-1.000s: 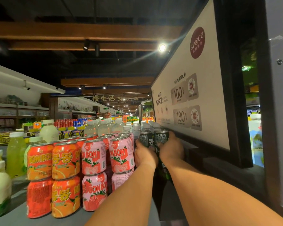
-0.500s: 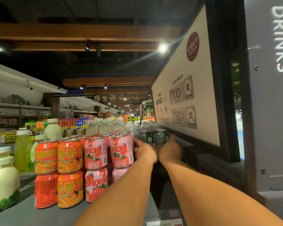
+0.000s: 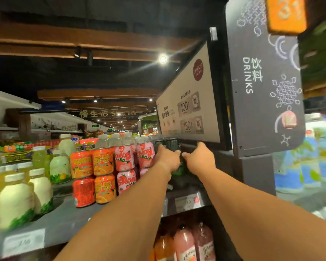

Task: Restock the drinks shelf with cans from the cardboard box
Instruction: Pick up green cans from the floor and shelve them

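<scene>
Placement step, judged late. The left hand [image 3: 167,159] curled round a dark can [image 3: 172,145] in the upper tier on the grey shelf [image 3: 64,221], beside the pink cans [image 3: 145,155]. The right hand [image 3: 200,158] hovered alongside, fingers loosely spread, gripping nothing. Next would come letting go and fetching more; the cardboard box was out of view. A dim shop aisle under wooden beams [image 3: 83,37]; a "DRINKS" sign [image 3: 262,81] stood to the right.

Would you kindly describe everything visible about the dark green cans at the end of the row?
The dark green metal cans stand upright, stacked in two tiers on the grey shelf, right of the pink cans. White lettering shows, too blurred to read. The left hand rests against them; the right hand is beside them.
</scene>
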